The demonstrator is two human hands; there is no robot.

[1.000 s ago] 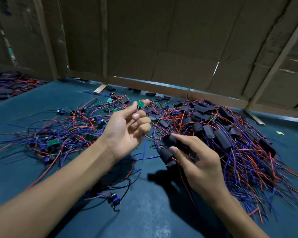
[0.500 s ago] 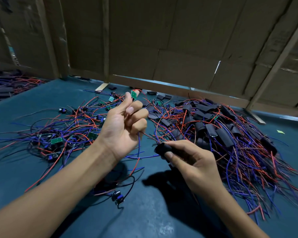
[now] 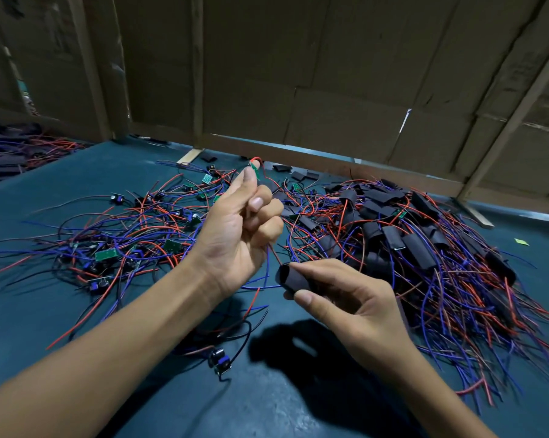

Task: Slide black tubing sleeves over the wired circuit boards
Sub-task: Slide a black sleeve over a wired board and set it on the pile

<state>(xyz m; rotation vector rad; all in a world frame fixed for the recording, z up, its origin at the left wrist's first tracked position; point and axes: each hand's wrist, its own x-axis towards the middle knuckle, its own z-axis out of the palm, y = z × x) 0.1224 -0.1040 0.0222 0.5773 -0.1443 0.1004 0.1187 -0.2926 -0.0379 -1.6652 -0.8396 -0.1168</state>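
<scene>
Now the right hand (image 3: 345,298) is up off the heap, its black sleeve (image 3: 293,278) pinched between thumb and fingers and turned so the open mouth faces ten o'clock; half a second ago that sleeve sat lower and flatter. The red and blue wires (image 3: 271,263) hanging from the left fist reach right down to the sleeve's mouth; whether they have entered it I cannot tell.

Left hand (image 3: 240,229), palm toward the camera, has climbed higher. The lower fingers are curled around the wires, and thumb and forefinger pinch a small green circuit board (image 3: 254,169) at twelve o'clock above the knuckles, a red lead looping over its top.

Down at six o'clock a loose blue component (image 3: 220,361) on black leads lies on the teal counter (image 3: 77,311), beside the hands' shadow. Out at nine o'clock sprawls the tangle of bare boards (image 3: 108,248) with red, blue and black wires. At three o'clock sits the pile of sleeved boards (image 3: 409,235), and a little yellow-green scrap (image 3: 521,241) lies beyond it. Farthest off, cardboard walls (image 3: 330,74) braced with wooden battens close in the counter.
</scene>
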